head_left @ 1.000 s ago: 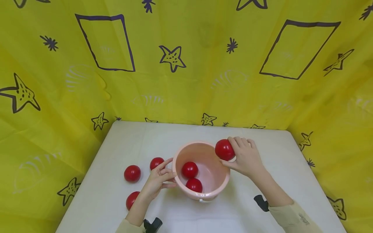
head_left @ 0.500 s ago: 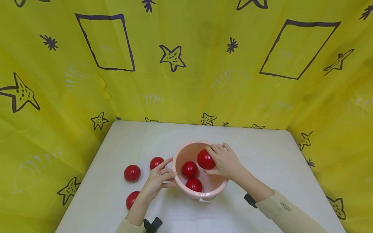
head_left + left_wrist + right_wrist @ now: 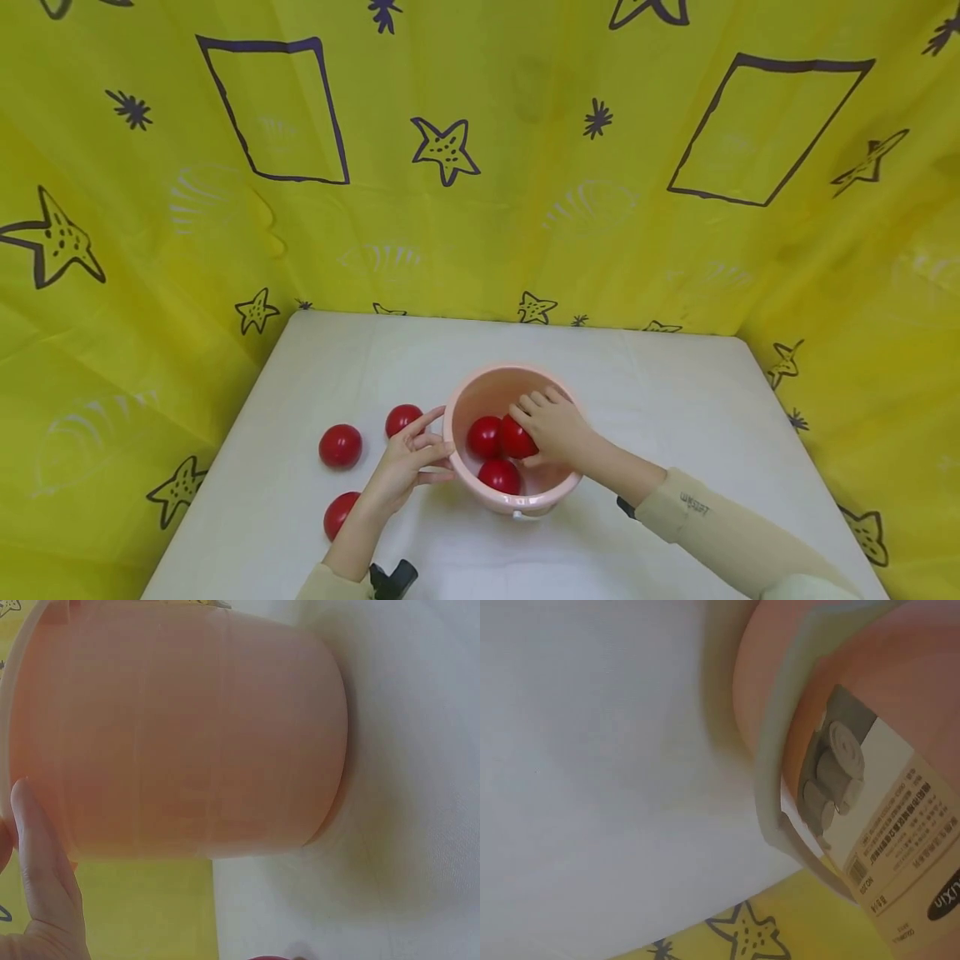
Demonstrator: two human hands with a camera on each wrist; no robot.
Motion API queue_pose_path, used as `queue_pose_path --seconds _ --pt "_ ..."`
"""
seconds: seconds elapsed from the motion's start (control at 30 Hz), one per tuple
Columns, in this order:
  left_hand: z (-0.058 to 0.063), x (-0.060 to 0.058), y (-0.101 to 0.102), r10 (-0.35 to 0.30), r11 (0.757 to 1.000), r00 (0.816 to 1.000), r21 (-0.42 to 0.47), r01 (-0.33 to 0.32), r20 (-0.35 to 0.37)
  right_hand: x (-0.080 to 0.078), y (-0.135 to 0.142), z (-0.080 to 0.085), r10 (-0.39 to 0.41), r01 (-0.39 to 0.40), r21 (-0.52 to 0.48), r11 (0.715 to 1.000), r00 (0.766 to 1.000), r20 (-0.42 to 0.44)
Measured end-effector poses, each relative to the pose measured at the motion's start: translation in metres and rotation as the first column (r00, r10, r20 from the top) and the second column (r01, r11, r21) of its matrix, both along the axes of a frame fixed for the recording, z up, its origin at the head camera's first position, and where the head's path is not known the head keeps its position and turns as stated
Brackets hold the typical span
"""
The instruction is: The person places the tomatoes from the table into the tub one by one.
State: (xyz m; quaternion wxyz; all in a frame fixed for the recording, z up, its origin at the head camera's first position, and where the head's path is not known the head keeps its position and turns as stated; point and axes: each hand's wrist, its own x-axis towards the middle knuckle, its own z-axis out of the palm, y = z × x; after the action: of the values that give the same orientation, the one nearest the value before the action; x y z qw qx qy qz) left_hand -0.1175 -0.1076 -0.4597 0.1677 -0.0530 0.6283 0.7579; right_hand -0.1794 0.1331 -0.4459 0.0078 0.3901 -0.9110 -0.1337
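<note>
- Glossy red round ball [image 3: 517, 437]: inside the bucket, right hand [image 3: 551, 425] curled over it, probably from above because the wall crowds the sides. Being round, it points nowhere—no long axis.
- Pale-pink round plastic bucket [image 3: 491, 390]: upright, mouth up, long axis vertical. The left hand [image 3: 408, 462] pinches its rim—apparently to steady it.
- Two other red balls [image 3: 499, 477]: inside the bucket, beside the held one.
- Three loose red balls [image 3: 341, 447]: left of the bucket on the white tabletop [image 3: 585, 567].
</note>
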Motion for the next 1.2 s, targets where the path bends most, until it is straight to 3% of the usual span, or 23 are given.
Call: queue_pose_path --seconds 0.2,0.43,0.63,0.93,1.1,1.2 --pt "-0.001 0.0 0.0 0.001 1.0 1.0 -0.004 -0.001 -0.003 0.001 -0.008 -0.004 -0.036 0.029 0.176 0.984 0.999 0.032" --pt "-0.001 0.0 0.0 0.008 1.0 1.0 -0.006 -0.008 0.006 0.004 -0.011 -0.001 -0.031 0.04 0.377 0.925 0.999 -0.03" --pt "-0.001 0.0 0.001 0.009 1.0 1.0 -0.008 -0.009 0.013 0.005 -0.013 -0.003 -0.008 0.041 0.463 0.885 0.997 -0.074" --pt "-0.001 -0.001 0.001 0.006 1.0 1.0 -0.006 -0.006 0.017 0.004 -0.017 -0.005 -0.029 0.068 0.525 0.848 0.996 -0.082" --pt "-0.002 -0.002 0.0 0.003 1.0 1.0 0.001 -0.003 0.016 0.002 -0.018 -0.006 -0.053 0.067 0.514 0.855 0.998 -0.043" --pt "-0.002 -0.002 0.0 0.001 1.0 1.0 0.005 -0.001 0.019 0.001 -0.016 -0.007 -0.058 0.065 0.436 0.898 0.998 -0.029"
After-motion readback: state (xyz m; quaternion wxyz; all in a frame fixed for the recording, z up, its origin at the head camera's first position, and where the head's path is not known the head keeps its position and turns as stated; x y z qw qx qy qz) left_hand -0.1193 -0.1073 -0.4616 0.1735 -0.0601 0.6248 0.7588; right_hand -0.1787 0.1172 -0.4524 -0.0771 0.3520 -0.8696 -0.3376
